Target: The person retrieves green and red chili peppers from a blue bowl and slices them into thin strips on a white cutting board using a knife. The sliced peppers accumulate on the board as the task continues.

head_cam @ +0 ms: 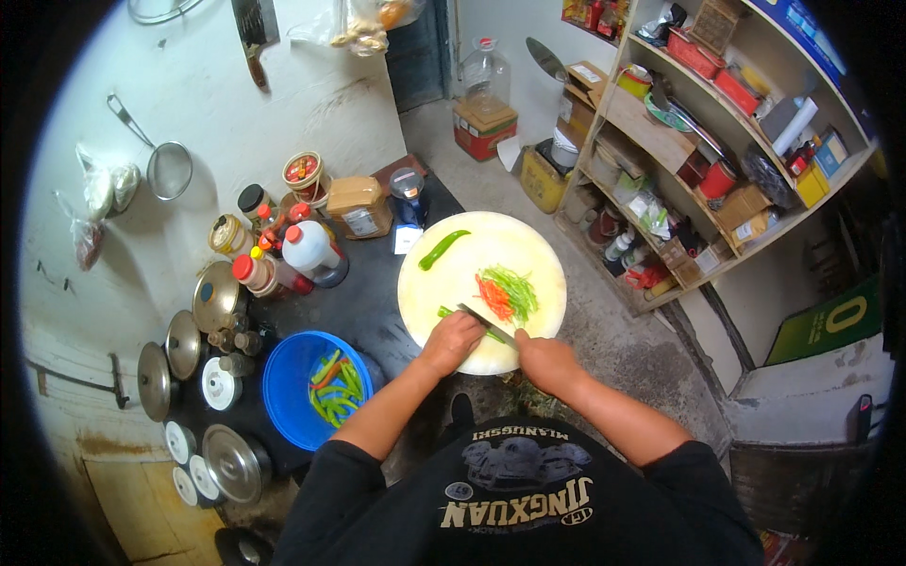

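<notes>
On a round, pale cutting board (439,290) my right hand (551,362) grips the handle of a kitchen knife (488,325). Its blade slants up and to the left, reaching my left hand (453,341). Under the fingers of that left hand lies a green pepper (445,311), held against the board and partly hidden by the hand and blade. Beyond the knife sits a heap of thin green pepper strips (522,293), with red pepper strips (493,298) along its left side. One whole green pepper (444,250) rests near the board's far left edge.
A blue plastic basin (277,385) with several peppers (336,389) stands left of my left arm on a black table (297,311). Sauce bottles (311,251), a cardboard box (359,206) and metal lids (230,460) crowd the table. Loaded shelves (648,141) rise at the right.
</notes>
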Motion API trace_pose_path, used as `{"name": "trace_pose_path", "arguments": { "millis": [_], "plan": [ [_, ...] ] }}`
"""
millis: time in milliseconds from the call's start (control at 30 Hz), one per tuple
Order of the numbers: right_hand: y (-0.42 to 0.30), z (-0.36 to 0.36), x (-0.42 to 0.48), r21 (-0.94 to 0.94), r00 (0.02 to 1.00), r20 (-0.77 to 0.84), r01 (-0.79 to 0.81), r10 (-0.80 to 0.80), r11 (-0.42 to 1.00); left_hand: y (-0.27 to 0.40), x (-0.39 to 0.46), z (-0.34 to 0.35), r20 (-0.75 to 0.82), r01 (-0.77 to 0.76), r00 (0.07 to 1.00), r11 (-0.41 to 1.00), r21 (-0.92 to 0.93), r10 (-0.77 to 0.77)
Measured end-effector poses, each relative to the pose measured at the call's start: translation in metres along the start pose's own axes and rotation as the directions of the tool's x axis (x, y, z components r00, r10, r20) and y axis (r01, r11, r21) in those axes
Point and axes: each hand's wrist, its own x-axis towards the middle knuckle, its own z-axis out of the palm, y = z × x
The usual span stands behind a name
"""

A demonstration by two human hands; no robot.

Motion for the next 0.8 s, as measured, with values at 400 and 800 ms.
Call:
{"name": "trace_pose_path", "arguments": {
  "millis": [400, 800],
  "plan": [
    [0.000, -0.022, 0.006, 0.023, 0.995, 0.103, -0.016, 0.014, 1.000, 0.001, -0.003, 0.002, -0.041, 0.025, 0.999, 0.999, -0.027, -0.026],
    [0.007, -0.025, 0.021, 0.062, 0.999, 0.028, 0.036, -0.037, 0.997, -0.001, -0.006, 0.003, -0.022, 0.047, 0.999, 0.999, -0.014, -0.048]
  ]
}}
